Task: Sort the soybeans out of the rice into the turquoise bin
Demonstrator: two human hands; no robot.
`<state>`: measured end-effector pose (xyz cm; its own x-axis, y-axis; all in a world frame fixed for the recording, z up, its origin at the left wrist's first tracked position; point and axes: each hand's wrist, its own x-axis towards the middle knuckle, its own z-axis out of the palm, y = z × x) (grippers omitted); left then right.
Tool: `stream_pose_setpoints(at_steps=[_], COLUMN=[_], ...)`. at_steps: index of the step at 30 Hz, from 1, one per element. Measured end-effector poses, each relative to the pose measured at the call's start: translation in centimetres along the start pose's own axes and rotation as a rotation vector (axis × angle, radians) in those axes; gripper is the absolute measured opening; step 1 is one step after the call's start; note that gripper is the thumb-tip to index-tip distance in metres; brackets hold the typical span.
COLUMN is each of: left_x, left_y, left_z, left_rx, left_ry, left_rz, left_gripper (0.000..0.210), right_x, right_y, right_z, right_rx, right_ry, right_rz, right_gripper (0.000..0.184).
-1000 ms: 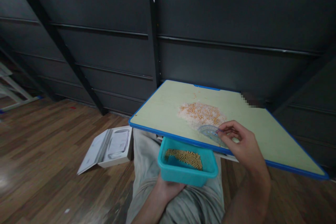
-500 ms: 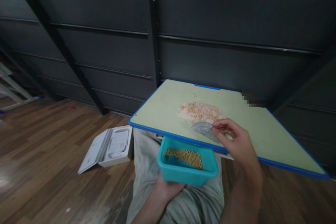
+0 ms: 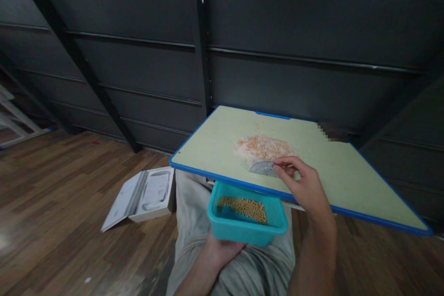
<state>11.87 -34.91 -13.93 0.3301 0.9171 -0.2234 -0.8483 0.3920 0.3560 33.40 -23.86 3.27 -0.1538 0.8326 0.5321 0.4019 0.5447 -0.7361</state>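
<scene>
Between the thumb and fingers of my right hand [image 3: 301,179] is a clear plastic protractor [image 3: 262,168], held by its right end. It sits low over the pale green board [image 3: 204,148], at the near side of a pile of white grains mixed with yellow beans [image 3: 265,147]. My left hand [image 3: 224,247] holds up a turquoise plastic tub [image 3: 239,233] from below, just under the board's near edge; its fingers are mostly hidden beneath it. Round beans [image 3: 249,208] cover part of the tub's floor.
The board has a blue rim [image 3: 381,223] and rests above my lap. An open white box [image 3: 154,194] lies on the wooden floor [image 3: 69,194] to the left. A dark panelled wall [image 3: 145,69] stands right behind the board. A few stray beans [image 3: 257,126] lie beyond the pile.
My right hand has moved a little left with the protractor, which now lies closer along the pile's near edge. The left hand and tub have stayed put.
</scene>
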Motion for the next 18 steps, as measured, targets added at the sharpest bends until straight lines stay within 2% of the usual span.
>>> stream_pose_setpoints(at_steps=[3,8,13,18], left_x=[0.0,0.0,-0.1,-0.3], left_y=[0.0,0.0,0.1,0.1], left_z=[-0.1,0.2,0.8,1.6], left_rx=[0.006,-0.006,-0.034,-0.060], left_ry=[0.015,0.032,0.080,0.153], left_rz=[-0.001,-0.011,-0.003,-0.007], left_gripper=[0.038,0.045,0.042,0.049], right_x=[0.1,0.0,0.1,0.2], right_y=[0.3,0.3,0.1,0.1], right_z=[0.1,0.1,0.3,0.8], right_rx=[-0.003,-0.019,-0.030,-0.013], right_ry=[0.029,0.054,0.072,0.068], right_rz=[-0.030,-0.062,-0.028,0.022], right_gripper=[0.018,0.016,0.017,0.019])
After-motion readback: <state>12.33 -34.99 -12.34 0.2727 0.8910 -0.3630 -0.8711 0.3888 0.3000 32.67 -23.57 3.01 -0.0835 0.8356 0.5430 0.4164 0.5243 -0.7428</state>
